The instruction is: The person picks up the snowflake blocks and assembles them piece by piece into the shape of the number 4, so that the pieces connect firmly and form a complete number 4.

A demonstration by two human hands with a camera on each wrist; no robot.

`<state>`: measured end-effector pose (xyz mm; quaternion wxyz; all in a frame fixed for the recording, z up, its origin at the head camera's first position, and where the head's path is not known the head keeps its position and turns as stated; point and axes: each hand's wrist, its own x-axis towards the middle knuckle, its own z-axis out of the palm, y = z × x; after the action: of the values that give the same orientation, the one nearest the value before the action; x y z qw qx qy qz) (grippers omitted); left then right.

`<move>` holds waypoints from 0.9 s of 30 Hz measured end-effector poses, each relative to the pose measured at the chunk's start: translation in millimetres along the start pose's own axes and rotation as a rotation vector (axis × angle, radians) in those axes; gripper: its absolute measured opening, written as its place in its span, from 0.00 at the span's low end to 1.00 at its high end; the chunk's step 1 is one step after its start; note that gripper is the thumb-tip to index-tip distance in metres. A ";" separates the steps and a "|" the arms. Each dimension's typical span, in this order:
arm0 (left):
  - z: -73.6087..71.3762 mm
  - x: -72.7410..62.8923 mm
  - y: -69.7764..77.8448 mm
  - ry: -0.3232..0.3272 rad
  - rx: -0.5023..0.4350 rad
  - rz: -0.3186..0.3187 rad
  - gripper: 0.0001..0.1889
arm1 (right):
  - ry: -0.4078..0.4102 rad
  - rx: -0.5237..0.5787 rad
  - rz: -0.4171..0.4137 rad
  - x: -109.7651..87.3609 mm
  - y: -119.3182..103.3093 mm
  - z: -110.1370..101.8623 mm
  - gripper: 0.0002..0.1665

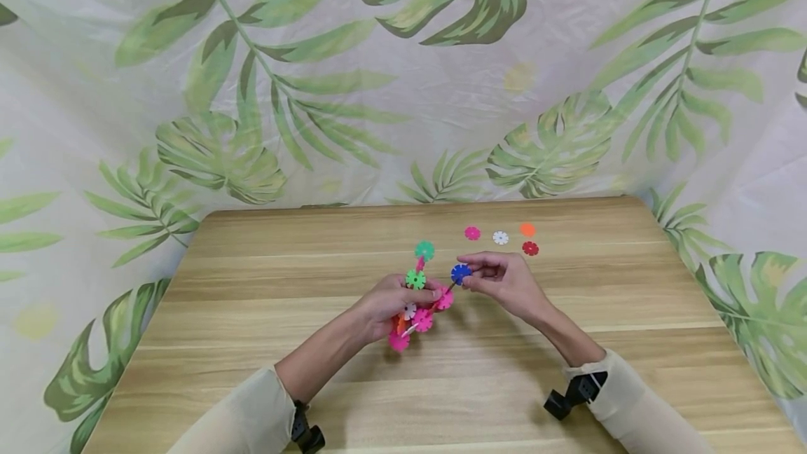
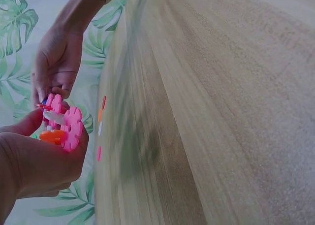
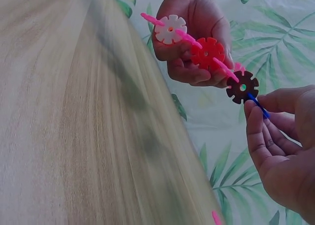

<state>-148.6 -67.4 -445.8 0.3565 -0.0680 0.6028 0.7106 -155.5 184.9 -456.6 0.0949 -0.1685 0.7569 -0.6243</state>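
My left hand (image 1: 383, 303) holds a chain of notched plastic flower discs slotted into one another. Pink discs (image 1: 422, 319) hang below the fingers, and a green disc (image 1: 415, 279) and a teal disc (image 1: 425, 251) stick out beyond them. In the right wrist view, the chain shows a white disc (image 3: 164, 34), a red disc (image 3: 206, 59) and, at its near end, a brown disc (image 3: 235, 91). Between thumb and fingertips my right hand (image 1: 511, 284) pinches a blue disc (image 1: 461, 273), whose edge meets the brown disc's rim. How deep it sits in the slot I cannot tell.
Loose discs lie on the wooden table (image 1: 567, 398) beyond the hands: pink (image 1: 472, 233), white (image 1: 500, 237), orange (image 1: 527, 230) and red (image 1: 530, 249). A leaf-patterned cloth (image 1: 441, 111) hangs behind the table's far edge.
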 end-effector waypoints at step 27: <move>-12.1 -5.4 1.7 -0.027 -0.011 0.014 0.16 | 0.083 -0.297 -0.086 0.7 34.9 -77.7 0.17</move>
<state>-149.6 -80.6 -444.8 0.3593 -0.0564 0.5947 0.7170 -188.4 261.3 -474.9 0.0109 -0.1869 0.8362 -0.5155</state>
